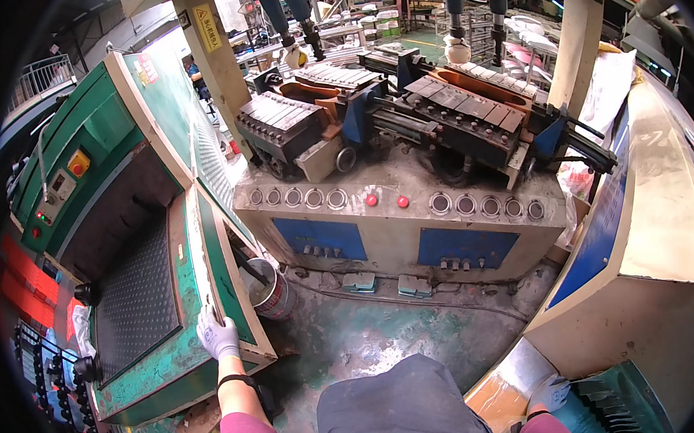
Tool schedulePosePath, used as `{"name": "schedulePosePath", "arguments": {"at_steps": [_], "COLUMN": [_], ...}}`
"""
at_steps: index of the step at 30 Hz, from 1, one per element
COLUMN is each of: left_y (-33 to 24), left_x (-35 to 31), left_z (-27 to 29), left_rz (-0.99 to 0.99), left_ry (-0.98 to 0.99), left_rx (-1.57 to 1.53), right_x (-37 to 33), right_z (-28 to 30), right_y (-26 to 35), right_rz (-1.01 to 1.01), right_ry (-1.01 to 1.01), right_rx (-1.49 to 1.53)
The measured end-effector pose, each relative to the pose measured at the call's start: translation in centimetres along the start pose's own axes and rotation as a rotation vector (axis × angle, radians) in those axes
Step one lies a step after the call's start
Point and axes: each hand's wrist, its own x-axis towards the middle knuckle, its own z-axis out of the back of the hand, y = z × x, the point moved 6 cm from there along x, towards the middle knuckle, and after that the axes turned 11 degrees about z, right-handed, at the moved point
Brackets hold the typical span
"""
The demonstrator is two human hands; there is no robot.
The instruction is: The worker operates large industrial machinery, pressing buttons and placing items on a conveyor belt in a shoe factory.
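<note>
My left hand (218, 336), in a pale glove, lies on the cream edge of a green machine (152, 367), fingers stretched forward along it and holding nothing I can see. That machine has a dark studded bed (137, 291). At the lower right, my right hand (548, 395), in a greyish glove, is beside a brown-and-silver panel (508, 386) and a dark green bin (637, 393) with a row of dark, tooth-like pieces. The fingers of the right hand are too blurred and small to read.
Ahead stands a cream machine (395, 213) with clamping fixtures, red buttons and blue panels. Two foot pedals (360, 282) and a cable lie on the floor before it. A bucket (272, 290) stands by the green machine. A cream-and-blue cabinet (645, 228) rises at right.
</note>
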Motion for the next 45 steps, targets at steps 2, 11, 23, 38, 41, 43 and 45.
{"name": "schedulePosePath", "arguments": {"at_steps": [2, 11, 23, 38, 41, 43, 45], "left_y": [0.0, -0.1, -0.1, -0.3, -0.4, -0.2, 0.5], "left_x": [0.0, -0.2, -0.2, 0.0, 0.0, 0.0, 0.1], "left_z": [0.0, -0.3, 0.1, 0.0, -0.3, -0.3, -0.1], "left_rz": [0.002, -0.002, -0.001, -0.004, -0.004, -0.012, -0.016], "left_ry": [0.004, 0.001, -0.008, -0.003, -0.001, -0.023, -0.037], "left_rx": [0.002, -0.005, -0.015, -0.011, -0.008, -0.015, -0.011], "right_x": [0.1, 0.4, 0.4, -0.2, 0.2, 0.1, -0.1], "right_z": [-0.3, -1.3, -1.3, 0.6, 0.3, 0.4, 0.6], "right_y": [-0.1, -0.8, -0.7, 0.0, -0.3, -0.2, 0.2], "right_rz": [0.003, 0.001, 0.011, 0.003, -0.003, -0.001, 0.006], "right_ry": [-0.011, -0.044, -0.045, 0.004, 0.009, -0.009, 0.002], "right_rx": [0.005, 0.030, 0.031, 0.017, -0.004, -0.002, 0.004]}}
